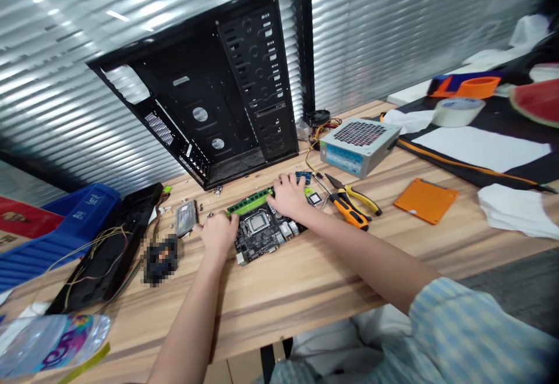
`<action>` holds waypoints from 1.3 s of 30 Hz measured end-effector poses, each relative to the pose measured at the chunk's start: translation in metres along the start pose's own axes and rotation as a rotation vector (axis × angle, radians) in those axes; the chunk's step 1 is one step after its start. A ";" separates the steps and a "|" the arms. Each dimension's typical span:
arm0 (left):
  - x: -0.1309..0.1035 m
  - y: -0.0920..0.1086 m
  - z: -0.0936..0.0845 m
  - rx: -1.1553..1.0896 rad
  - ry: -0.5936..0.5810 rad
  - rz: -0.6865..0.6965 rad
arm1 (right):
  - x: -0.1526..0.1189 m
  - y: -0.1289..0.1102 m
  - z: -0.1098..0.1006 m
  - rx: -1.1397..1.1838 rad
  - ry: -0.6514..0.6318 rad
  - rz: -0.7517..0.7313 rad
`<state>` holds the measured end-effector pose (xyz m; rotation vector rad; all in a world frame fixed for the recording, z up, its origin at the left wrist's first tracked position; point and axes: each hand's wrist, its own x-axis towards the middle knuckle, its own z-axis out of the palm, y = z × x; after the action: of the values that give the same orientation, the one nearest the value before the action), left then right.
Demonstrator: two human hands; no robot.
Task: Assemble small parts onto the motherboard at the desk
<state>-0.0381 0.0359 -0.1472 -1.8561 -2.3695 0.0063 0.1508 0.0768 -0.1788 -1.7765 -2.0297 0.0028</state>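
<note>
A black and green motherboard [257,236] lies flat on the wooden table, its bare processor [257,223] in the socket near the middle. Along the board's far side runs a green memory stick [248,202]. My left hand [219,233] is at the board's left end, fingers curled at its edge and the thumb near the memory stick. Over the right part of the board bends my right hand [288,196], its thumb and fingers around the far edge by the stick's right end. The fingertips' exact contact is partly hidden.
Behind stands a tilted black computer case [196,93]. To the right lie a power supply [360,145], a screwdriver [347,209], pliers [360,195] and an orange plate [425,199]. A metal drive [186,218], a fan [161,260] and a bottle [56,343] are left.
</note>
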 end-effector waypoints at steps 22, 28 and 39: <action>0.000 -0.002 0.001 -0.014 0.010 0.002 | -0.001 -0.001 -0.003 -0.015 -0.006 0.005; -0.001 -0.001 0.000 -0.011 0.005 0.006 | -0.002 -0.001 -0.008 0.016 -0.019 -0.016; 0.001 -0.003 0.003 -0.031 0.055 0.031 | 0.013 0.021 -0.023 0.363 -0.142 0.100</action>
<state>-0.0412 0.0363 -0.1500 -1.8819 -2.3170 -0.0773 0.1767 0.0858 -0.1599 -1.6793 -1.8840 0.5077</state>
